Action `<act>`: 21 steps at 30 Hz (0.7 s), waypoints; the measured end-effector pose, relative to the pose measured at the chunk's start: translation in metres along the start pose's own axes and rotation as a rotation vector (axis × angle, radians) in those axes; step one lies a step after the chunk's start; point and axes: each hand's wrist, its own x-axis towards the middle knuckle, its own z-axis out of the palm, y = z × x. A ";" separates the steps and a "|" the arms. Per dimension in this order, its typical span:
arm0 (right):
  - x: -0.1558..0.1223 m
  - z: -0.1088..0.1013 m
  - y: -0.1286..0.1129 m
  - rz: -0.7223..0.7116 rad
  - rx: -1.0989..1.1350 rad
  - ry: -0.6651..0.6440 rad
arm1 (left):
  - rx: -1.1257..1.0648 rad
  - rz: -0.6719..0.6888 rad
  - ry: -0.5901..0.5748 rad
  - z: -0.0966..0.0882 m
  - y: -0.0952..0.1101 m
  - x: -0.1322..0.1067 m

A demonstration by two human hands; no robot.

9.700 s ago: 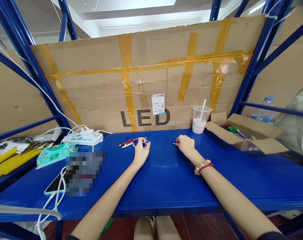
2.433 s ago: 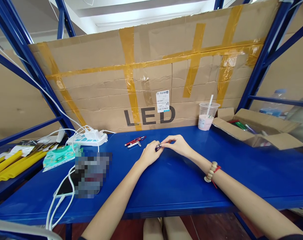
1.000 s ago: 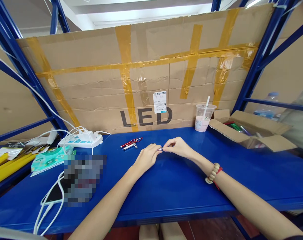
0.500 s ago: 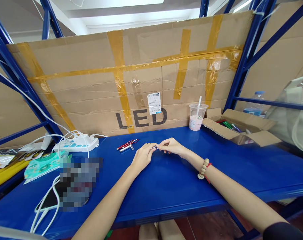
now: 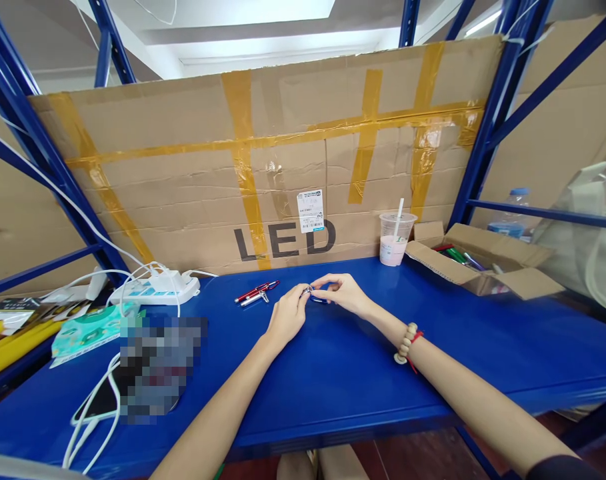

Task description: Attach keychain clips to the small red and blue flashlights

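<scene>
My left hand (image 5: 286,312) and my right hand (image 5: 341,294) meet above the middle of the blue shelf (image 5: 343,360). Between their fingertips they pinch a small dark blue pen-like object with a silver end (image 5: 313,294). Both hands have their fingers closed on it. A bead bracelet with a red cord (image 5: 407,343) is on my right wrist. Two small pens, one red and one silver (image 5: 255,293), lie on the shelf just left of my left hand.
A taped cardboard sheet marked LED (image 5: 283,167) backs the shelf. A plastic cup with a straw (image 5: 395,239) and an open cardboard box of pens (image 5: 477,263) stand at the right. A white power strip (image 5: 157,287), cables, a phone (image 5: 103,400) and a green packet (image 5: 85,330) lie left.
My hands came together from apart and now hold the small blue object between them. In the last second they have barely moved; the view has shifted slightly.
</scene>
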 end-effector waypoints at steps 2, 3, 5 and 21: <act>0.000 0.001 0.000 0.001 0.012 -0.003 | 0.000 -0.012 -0.010 0.001 0.000 0.000; 0.001 0.001 0.000 0.003 0.017 0.000 | 0.000 -0.014 -0.015 0.001 0.000 0.000; 0.001 0.002 0.000 -0.001 0.021 0.005 | -0.004 -0.015 -0.021 0.002 0.000 -0.001; 0.002 0.001 0.004 -0.014 -0.006 -0.014 | -0.001 -0.085 -0.115 0.002 0.001 -0.001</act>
